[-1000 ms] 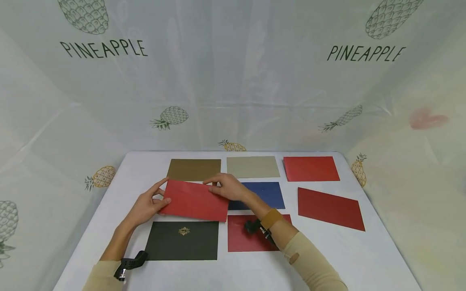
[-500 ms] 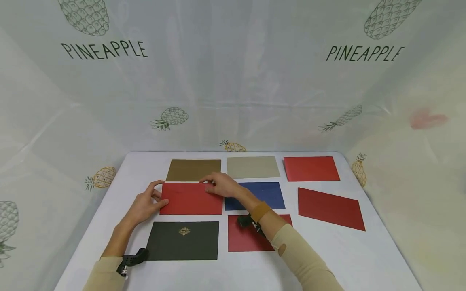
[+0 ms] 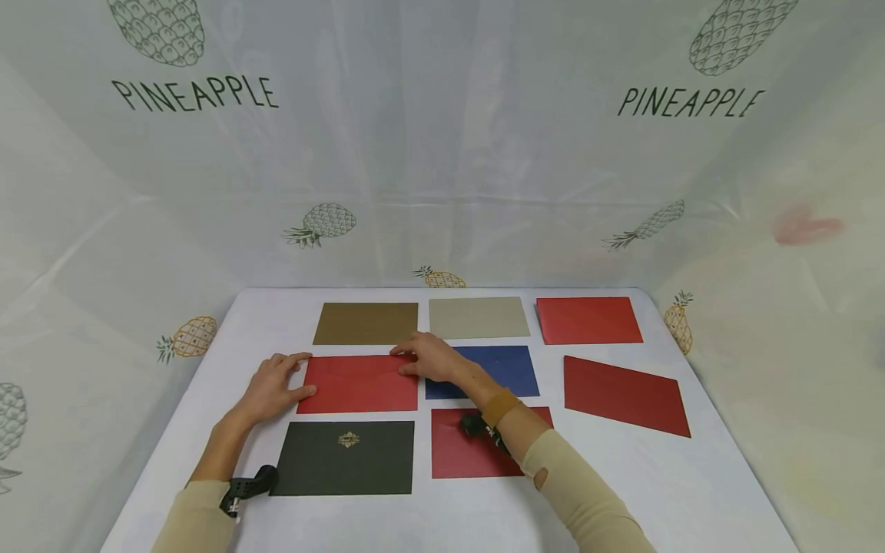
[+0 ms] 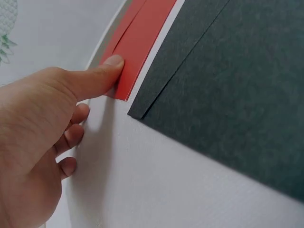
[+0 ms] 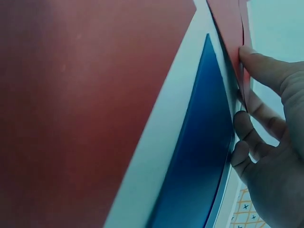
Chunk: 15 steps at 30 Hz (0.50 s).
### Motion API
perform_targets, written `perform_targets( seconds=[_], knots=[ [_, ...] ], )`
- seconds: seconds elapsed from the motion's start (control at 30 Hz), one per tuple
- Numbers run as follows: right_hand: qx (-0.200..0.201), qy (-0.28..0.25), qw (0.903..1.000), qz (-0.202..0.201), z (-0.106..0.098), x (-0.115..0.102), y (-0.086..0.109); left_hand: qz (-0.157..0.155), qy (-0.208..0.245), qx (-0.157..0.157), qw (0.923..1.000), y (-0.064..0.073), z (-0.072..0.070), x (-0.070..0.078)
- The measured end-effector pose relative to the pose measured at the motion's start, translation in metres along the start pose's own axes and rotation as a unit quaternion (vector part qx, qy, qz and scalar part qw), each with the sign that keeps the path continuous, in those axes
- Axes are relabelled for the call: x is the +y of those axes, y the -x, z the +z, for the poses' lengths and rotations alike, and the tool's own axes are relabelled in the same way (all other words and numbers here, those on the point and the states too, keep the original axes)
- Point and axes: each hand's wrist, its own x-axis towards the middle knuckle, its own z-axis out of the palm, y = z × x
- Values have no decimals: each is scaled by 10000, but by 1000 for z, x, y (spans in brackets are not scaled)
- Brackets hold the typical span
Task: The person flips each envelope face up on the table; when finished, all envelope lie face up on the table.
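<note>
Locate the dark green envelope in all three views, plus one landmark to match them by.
Head: the dark green envelope lies below and left of centre.
Left wrist: the dark green envelope fills much of the right side.
Right wrist: not in this picture.
Shared landmark: the red envelope just beyond it in head; near top centre in left wrist, upper right in right wrist.

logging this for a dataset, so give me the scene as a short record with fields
left grip: thumb on left end of the held red envelope
right grip: at its far right corner, thumb on top
beyond it: brown piece
nearer side: dark green envelope, gold emblem
right of it: blue piece, partly hidden
surface: white table
</note>
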Motion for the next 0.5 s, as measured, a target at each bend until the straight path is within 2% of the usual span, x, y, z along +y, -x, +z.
perform_targets(
  seconds=[0.27,0.5],
  knots=[
    [101,278,9995,104,3,4,1,-45,97,-193,9998,-2,2,-12],
    [89,154,9998,65,3,8,-1,-133,234,-278,9993,-2,2,-18]
  ],
)
